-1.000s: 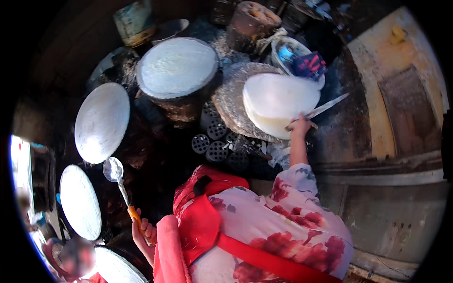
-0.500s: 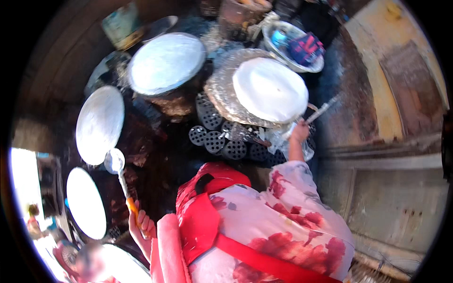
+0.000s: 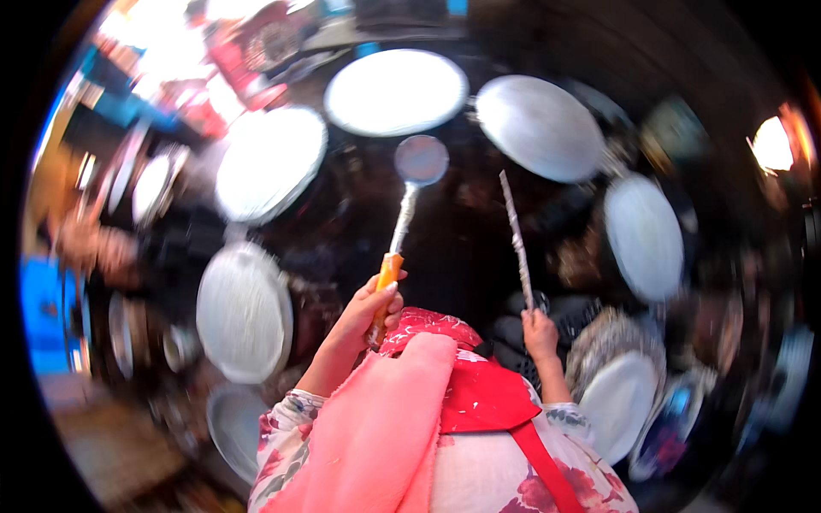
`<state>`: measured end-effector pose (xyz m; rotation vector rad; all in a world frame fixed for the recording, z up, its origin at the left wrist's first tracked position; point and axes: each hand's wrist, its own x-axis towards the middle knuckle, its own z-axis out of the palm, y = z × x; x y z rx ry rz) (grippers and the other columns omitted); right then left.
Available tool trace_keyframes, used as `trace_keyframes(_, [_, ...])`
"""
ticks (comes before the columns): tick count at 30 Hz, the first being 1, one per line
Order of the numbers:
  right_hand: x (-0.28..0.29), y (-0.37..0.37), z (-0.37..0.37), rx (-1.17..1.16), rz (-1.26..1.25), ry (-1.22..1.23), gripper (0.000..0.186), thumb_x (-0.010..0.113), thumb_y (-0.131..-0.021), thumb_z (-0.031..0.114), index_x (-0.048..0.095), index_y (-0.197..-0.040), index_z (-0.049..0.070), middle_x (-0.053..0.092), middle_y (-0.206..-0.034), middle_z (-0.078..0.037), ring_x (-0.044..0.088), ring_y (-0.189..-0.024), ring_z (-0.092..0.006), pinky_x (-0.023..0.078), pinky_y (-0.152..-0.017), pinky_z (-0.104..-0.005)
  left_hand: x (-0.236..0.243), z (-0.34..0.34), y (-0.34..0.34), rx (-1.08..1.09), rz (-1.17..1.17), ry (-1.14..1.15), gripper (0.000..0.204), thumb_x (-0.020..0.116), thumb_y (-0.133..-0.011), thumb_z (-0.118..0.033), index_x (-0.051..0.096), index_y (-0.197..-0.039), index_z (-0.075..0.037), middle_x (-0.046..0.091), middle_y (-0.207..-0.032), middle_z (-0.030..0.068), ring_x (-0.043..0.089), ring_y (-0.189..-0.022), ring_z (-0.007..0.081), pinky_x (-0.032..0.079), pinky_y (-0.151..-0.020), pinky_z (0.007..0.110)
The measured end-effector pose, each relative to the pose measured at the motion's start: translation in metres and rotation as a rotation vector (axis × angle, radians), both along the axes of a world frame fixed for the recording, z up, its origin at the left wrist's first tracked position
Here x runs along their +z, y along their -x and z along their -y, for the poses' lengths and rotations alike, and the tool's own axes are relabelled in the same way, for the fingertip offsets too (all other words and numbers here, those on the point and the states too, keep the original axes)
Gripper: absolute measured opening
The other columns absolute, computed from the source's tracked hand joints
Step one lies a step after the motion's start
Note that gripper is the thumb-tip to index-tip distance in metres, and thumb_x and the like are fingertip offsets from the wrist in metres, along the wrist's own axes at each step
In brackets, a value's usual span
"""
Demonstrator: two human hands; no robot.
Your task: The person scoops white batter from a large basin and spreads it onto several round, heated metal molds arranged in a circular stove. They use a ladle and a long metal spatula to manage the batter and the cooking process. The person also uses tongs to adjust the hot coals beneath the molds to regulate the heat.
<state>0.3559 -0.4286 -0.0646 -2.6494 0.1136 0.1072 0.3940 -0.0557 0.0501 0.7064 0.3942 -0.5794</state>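
The left fingers curl closed round a ladle, the right fingers round a long stick, with a white pan ahead of both.

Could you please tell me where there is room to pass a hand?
Probably between the ladle and the long blade, though that gap is too dark to show any surface below. It is crowded leftward, where white discs stand close together.

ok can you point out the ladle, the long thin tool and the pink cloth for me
Ladle [image 3: 403,222]: head view, on its shaft, between bowl and orange handle.
Long thin tool [image 3: 516,242]: head view, midway along its length.
Pink cloth [image 3: 376,419]: head view, on the middle of its hanging part.
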Motion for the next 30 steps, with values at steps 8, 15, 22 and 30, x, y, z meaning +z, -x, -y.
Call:
trace_keyframes(8, [-0.071, -0.050, -0.050, 0.751, -0.485, 0.304, 0.028, 0.054, -0.086, 0.033, 0.061, -0.082, 0.006, 0.064, -0.080, -0.018, 0.062, -0.080, -0.0369, 0.048, -0.070, -0.0471, 0.007, -0.025, 0.186, 0.663, -0.099, -0.021, 0.034, 0.049, -0.094, -0.018, 0.040, -0.125, -0.009, 0.041, -0.068, 0.0003, 0.038, -0.043, 0.0053, 0.033, -0.040, 0.020])
trace_keyframes(15, [-0.093, -0.043, -0.076, 1.031, -0.502, 0.483, 0.026, 0.056, -0.085, 0.032, 0.064, -0.085, 0.008, 0.065, -0.083, -0.017, 0.063, -0.083, -0.0348, 0.049, -0.073, -0.0449, 0.003, -0.010, 0.360, 1.283, -0.297, -0.233, 0.036, 0.043, -0.096, -0.041, 0.048, -0.111, -0.008, 0.038, -0.061, -0.0031, 0.034, -0.040, 0.0035, 0.031, -0.038, 0.020])
trace_keyframes(22, [-0.069, -0.008, -0.114, 1.072, -0.559, 0.482, 0.033, 0.055, -0.087, 0.036, 0.063, -0.083, 0.005, 0.064, -0.083, -0.020, 0.062, -0.085, -0.0366, 0.048, -0.073, -0.0452, -0.094, -0.110, 0.502, 1.046, -0.882, -0.749, 0.033, 0.050, -0.093, -0.040, 0.048, -0.096, -0.007, 0.044, -0.060, 0.0005, 0.043, -0.046, 0.0078, 0.039, -0.042, 0.025])
trace_keyframes(30, [-0.044, 0.022, -0.109, 0.891, -0.588, 0.580, 0.040, 0.047, -0.091, 0.040, 0.061, -0.085, 0.003, 0.063, -0.082, -0.023, 0.060, -0.084, -0.0410, 0.046, -0.072, -0.0481, -0.230, -0.210, 0.551, 0.049, -1.013, -1.689, 0.036, 0.054, -0.089, -0.032, 0.050, -0.108, -0.001, 0.064, -0.088, 0.0230, 0.062, -0.086, 0.0400, 0.050, -0.074, 0.045])
